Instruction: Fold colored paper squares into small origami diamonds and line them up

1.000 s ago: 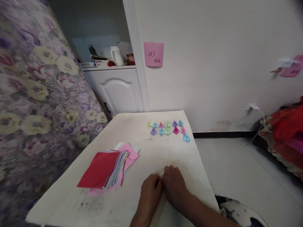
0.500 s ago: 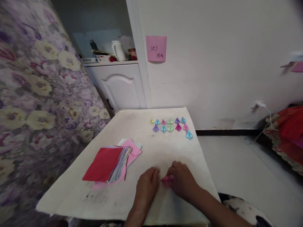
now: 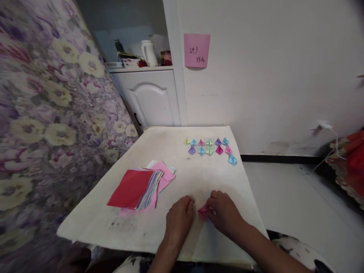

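Observation:
My left hand [image 3: 179,220] and my right hand [image 3: 224,212] rest close together near the front of a white table [image 3: 199,178]. Between their fingertips lies a small pink folded paper piece [image 3: 203,211], pinched by both hands with fingers curled. To the left lies a stack of coloured paper squares [image 3: 139,186] with a red sheet on top. At the far end of the table sit several small folded paper shapes [image 3: 210,148] in two rows, in yellow, blue, pink, green and purple.
A floral-patterned surface [image 3: 48,113] rises along the left. Behind the table stand a white cabinet [image 3: 150,98] with a jug on top and a wall with a pink note [image 3: 196,50]. Bare floor [image 3: 290,197] lies to the right, with red fabric [image 3: 351,163] at its edge.
The hands have parted slightly, showing the pink folded piece between them. The view has shifted, so the table and wall sit a little higher and further right.

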### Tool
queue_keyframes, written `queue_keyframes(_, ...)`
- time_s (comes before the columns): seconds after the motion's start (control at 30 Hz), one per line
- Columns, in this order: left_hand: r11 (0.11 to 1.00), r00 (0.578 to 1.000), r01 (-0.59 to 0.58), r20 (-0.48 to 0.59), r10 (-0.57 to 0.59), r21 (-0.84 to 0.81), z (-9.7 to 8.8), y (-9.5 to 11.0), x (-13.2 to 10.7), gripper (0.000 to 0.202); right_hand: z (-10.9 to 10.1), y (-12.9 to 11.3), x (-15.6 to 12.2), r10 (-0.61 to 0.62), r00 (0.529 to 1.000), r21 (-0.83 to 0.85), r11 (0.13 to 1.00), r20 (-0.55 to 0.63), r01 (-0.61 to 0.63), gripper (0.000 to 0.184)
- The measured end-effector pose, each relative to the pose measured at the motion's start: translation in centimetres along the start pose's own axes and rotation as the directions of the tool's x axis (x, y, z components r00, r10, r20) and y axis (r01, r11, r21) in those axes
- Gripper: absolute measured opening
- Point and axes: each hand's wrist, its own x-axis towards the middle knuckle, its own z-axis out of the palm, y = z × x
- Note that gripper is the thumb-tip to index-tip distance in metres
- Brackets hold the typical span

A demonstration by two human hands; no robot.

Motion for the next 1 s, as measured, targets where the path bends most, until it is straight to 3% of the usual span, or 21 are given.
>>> queue_keyframes(0.27, 0.999, 1.000, -0.002, 0.023, 0.001, 0.032, -0.4, 0.2, 0.0, 0.024, 1.1, -0.4, 0.3, 0.001, 1.000, -0.096, 0.995, -0.014, -0.002, 0.018)
queue_keyframes(0.4, 1.000, 1.000, -0.006, 0.025, 0.006, 0.002, -0.5, 0.2, 0.1, 0.025, 0.4, 0.1, 0.9, 0.050, 0.991, -0.082, 0.995, -0.121, -0.060, 0.018)
queue_keyframes(0.53, 1.000, 0.999, 0.002, 0.053, -0.001, -0.029, -0.5, 0.3, 0.2, 0.024, -1.8, 3.2, 3.5, 0.231, 0.948, -0.107, 0.960, -0.219, -0.259, 0.012)
queue_keyframes(0.73, 0.998, 0.998, 0.000, 0.065, 0.004, -0.066, -0.5, 1.0, 0.3, 0.022, -4.1, 8.5, 8.9, 0.432, 0.848, -0.155, 0.856, -0.309, -0.493, 0.018)
queue_keyframes(1.0, 0.998, 0.990, 0.037, 0.138, -0.030, -0.049, 0.2, 0.4, 1.1, 0.021, -3.5, 9.9, 12.7, 0.485, 0.800, -0.224, 0.786, -0.353, -0.576, 0.025)
